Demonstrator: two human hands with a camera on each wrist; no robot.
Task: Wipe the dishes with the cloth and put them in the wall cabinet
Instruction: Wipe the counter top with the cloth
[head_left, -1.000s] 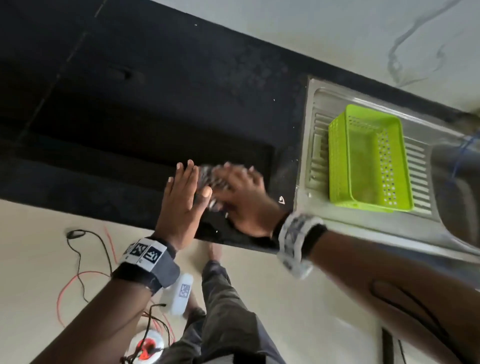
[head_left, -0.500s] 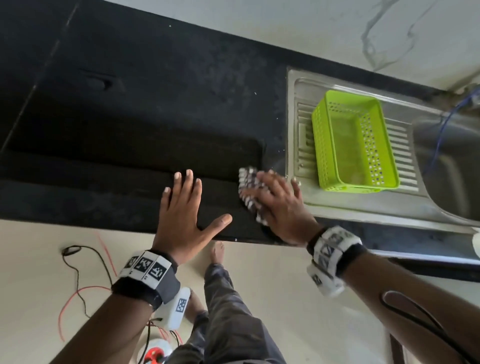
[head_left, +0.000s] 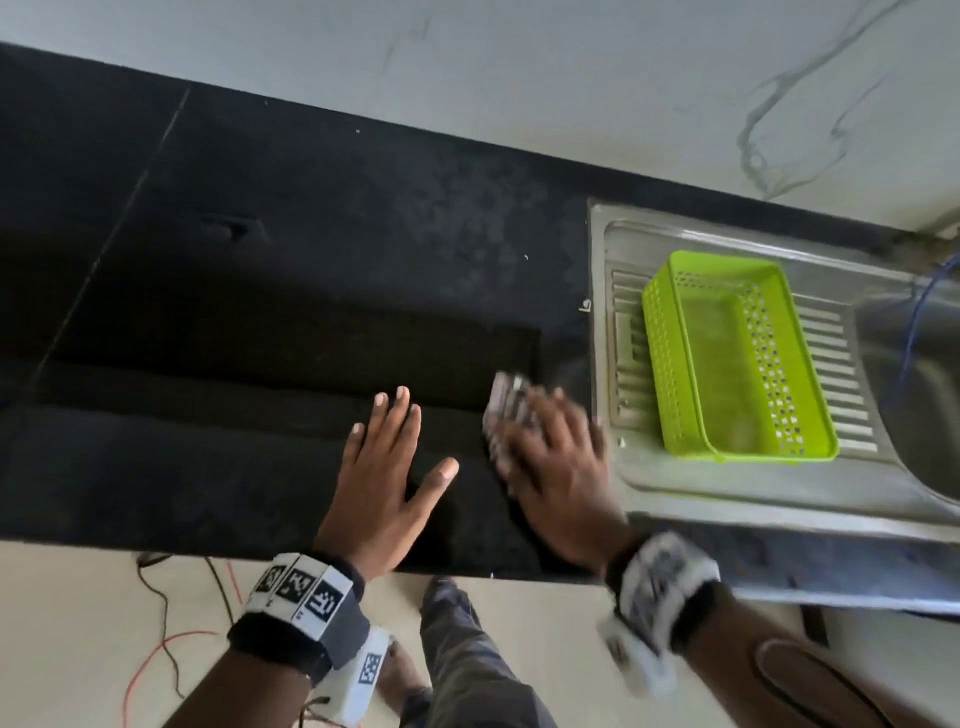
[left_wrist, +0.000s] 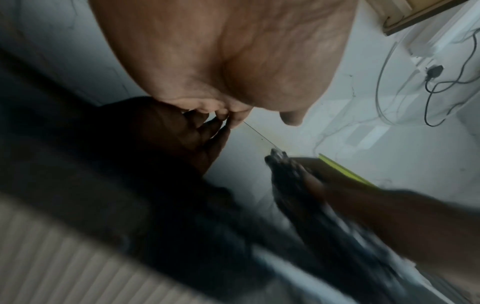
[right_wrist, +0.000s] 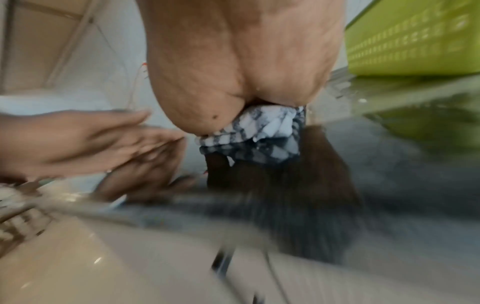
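A black-and-white checked cloth (head_left: 506, 408) lies bunched on the black counter (head_left: 311, 260), close to the steel sink's drainboard (head_left: 727, 491). My right hand (head_left: 553, 457) lies over it with spread fingers and presses it to the counter. In the right wrist view the cloth (right_wrist: 259, 133) sticks out from under the palm. My left hand (head_left: 395, 457) rests flat on the counter to the left, fingers straight and thumb spread, holding nothing. No dishes are visible.
A lime-green perforated basket (head_left: 670, 364) stands on the drainboard, with nothing seen inside it. The sink bowl (head_left: 930, 415) is at the far right. A pale marbled wall (head_left: 571, 78) runs behind the counter. Wires (head_left: 166, 613) lie on the floor below.
My right hand has slid the cloth to the right, away from my left hand and up to the sink's edge. My left hand stayed flat and spread its thumb.
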